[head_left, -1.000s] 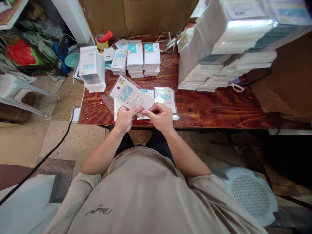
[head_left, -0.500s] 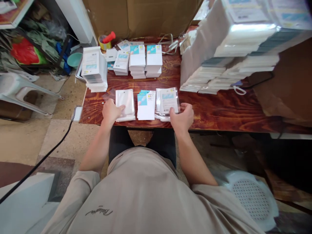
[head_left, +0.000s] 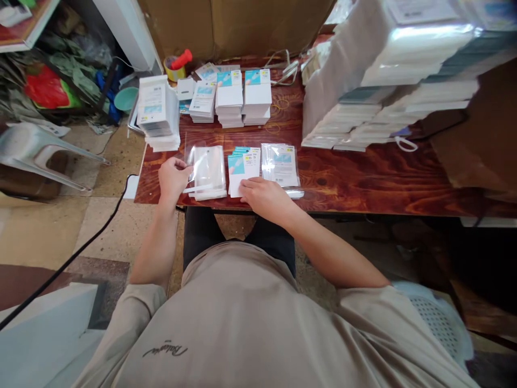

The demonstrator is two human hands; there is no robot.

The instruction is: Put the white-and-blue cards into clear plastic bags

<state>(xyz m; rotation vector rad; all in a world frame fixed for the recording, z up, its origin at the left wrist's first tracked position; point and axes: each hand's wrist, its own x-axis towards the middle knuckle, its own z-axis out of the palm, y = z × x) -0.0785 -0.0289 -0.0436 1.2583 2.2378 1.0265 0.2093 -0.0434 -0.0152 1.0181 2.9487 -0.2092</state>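
My left hand (head_left: 174, 180) is closed in a pinch on a clear plastic sleeve (head_left: 193, 156), tilted at the left side of a pile of clear sleeves (head_left: 210, 170). My right hand (head_left: 264, 195) reaches inward, its fingers closed at the lower right corner of a white and blue printed card (head_left: 238, 175), the top one of a small fanned stack. Its thumb is partly hidden. Right of the cards lies a pile of filled sleeves (head_left: 280, 164), each showing a printed card inside; no hand touches it.
Several card stacks (head_left: 230, 99) stand at the back of the wooden table (head_left: 343, 186), with a tall stack (head_left: 155, 110) at left. High piles of packed sleeves (head_left: 363, 75) rise at right. Yellow tape (head_left: 175, 70) and a cardboard sheet (head_left: 242, 29) are behind.
My right hand has left the filled sleeves and moved left onto the card stack. My left hand has lifted a clear sleeve off its pile and shifted slightly left.
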